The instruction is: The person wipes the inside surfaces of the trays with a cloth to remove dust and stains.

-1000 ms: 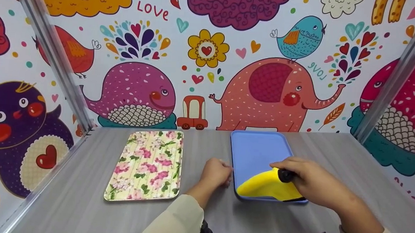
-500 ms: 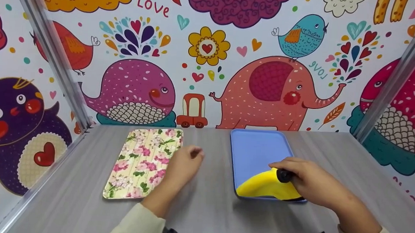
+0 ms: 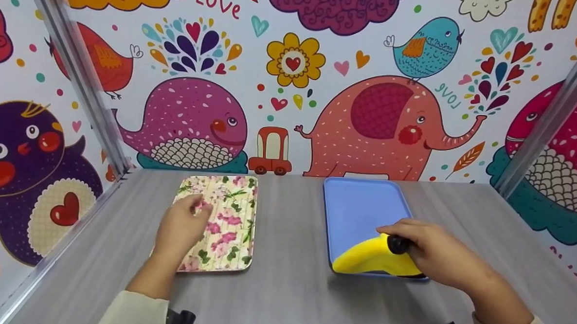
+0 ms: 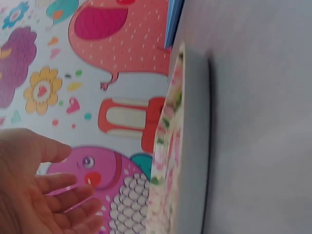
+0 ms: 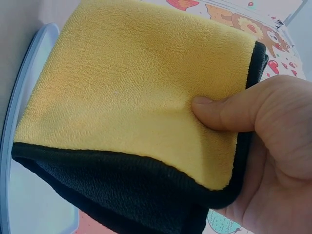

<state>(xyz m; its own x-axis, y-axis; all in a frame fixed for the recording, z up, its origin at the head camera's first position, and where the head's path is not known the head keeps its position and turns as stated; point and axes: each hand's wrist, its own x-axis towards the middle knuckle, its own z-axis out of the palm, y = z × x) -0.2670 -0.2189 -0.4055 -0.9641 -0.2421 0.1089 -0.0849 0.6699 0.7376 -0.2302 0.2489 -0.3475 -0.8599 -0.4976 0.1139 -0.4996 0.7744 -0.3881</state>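
My right hand (image 3: 438,256) pinches a folded yellow cloth with a black border (image 3: 374,258), thumb on its yellow face. In the right wrist view the cloth (image 5: 131,83) shows a dark underside below the fold. It hangs over the near end of a blue tray (image 3: 365,199). Over the left part of a flower-patterned tray (image 3: 232,227) is my left hand (image 3: 181,228), holding nothing. Its fingers are loosely bent in the left wrist view, where the hand (image 4: 44,190) appears beside the floral tray's raised side (image 4: 192,141).
Both trays lie on a grey wood-grain table (image 3: 288,288), with a strip of table between them. A wall printed with cartoon animals (image 3: 291,108) stands behind. Metal posts (image 3: 78,80) rise at the left and right corners.
My left hand has moved left, from beside the blue tray to over the floral tray. The right hand and the cloth have stayed in place.
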